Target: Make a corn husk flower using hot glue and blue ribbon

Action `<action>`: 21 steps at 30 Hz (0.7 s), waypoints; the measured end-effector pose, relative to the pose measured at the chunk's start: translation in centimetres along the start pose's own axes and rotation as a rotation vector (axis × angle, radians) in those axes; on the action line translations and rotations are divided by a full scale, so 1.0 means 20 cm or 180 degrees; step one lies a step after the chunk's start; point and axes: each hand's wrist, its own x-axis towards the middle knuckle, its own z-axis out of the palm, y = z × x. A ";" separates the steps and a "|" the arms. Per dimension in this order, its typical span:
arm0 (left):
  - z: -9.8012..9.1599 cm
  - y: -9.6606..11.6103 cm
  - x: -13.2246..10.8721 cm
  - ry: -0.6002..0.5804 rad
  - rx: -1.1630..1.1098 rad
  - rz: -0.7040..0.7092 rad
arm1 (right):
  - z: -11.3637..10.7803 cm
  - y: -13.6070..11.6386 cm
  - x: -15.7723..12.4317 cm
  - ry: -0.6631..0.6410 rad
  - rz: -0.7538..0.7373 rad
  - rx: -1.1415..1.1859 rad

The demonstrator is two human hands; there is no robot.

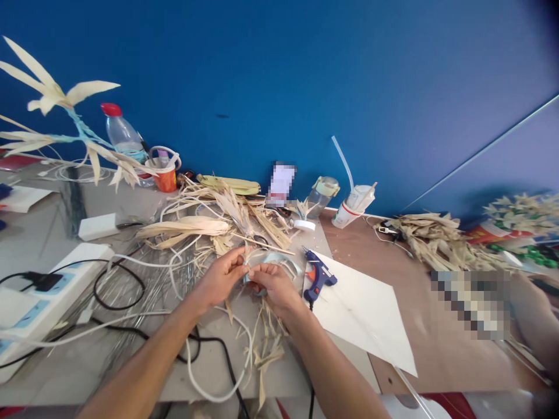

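Note:
Over the middle of the table my left hand (223,276) is closed in a pinch on a small piece of dried corn husk (247,252) that stands up from its fingertips. My right hand (276,284) almost touches it, with thumb and finger pressed together on a light blue tape (286,260), which loops behind the knuckles. The fingers partly hide what lies between the two hands. Behind them is a heap of dried corn husks (192,227) with scissors (261,239) in it. A blue glue gun (319,278) lies to the right on white paper (362,314).
At left are a power strip (78,273), tangled cables (218,398) and a husk flower (82,131) on a blue-wrapped stem. A bottle (122,137), phone (282,183), jar (322,195) and paper cups (347,214) line the wall. Another person's arm (530,314) is at right.

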 end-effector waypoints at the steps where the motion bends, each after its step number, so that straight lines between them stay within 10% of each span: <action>1: 0.01 0.01 0.00 0.0023 -0.0020 -0.0017 | 0.00 0.00 0.00 0.0012 -0.0044 -0.0031; 16: 0.03 -0.02 0.02 0.0392 -0.0349 -0.0233 | 0.09 -0.02 -0.06 0.0884 -0.1279 -0.3094; 21: 0.02 0.02 -0.01 0.0403 -0.0572 -0.0195 | 0.05 -0.04 -0.02 0.1190 -0.0669 -0.1797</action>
